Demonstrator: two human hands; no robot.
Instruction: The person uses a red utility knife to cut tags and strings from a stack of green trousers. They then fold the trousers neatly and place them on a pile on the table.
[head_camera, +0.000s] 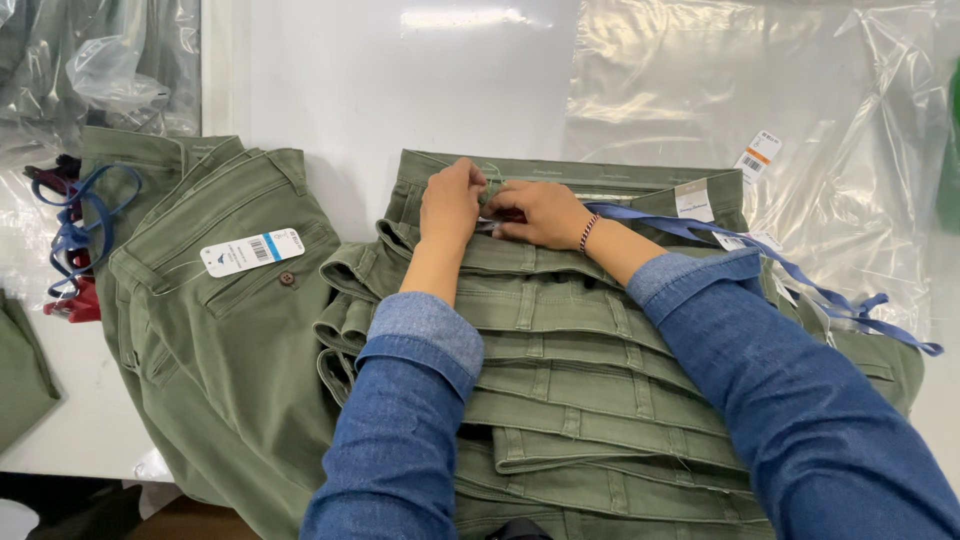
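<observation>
Head cam: both hands pinch trousers waistband (560, 180), axis left-right.

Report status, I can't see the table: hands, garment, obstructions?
Left hand and right hand pinching the top trousers' waistband. Trousers fanned in a stack. Blue ribbon trailing right.

Garment packing/finishing floor: stack of identical olive trousers (590, 370) on white bench (400, 90), retail hang tags (252, 251), clear poly bags (800, 110) upper right and upper left of frame.

L hand (450, 205), R hand (535, 212) touching, fingers pinched.
</observation>
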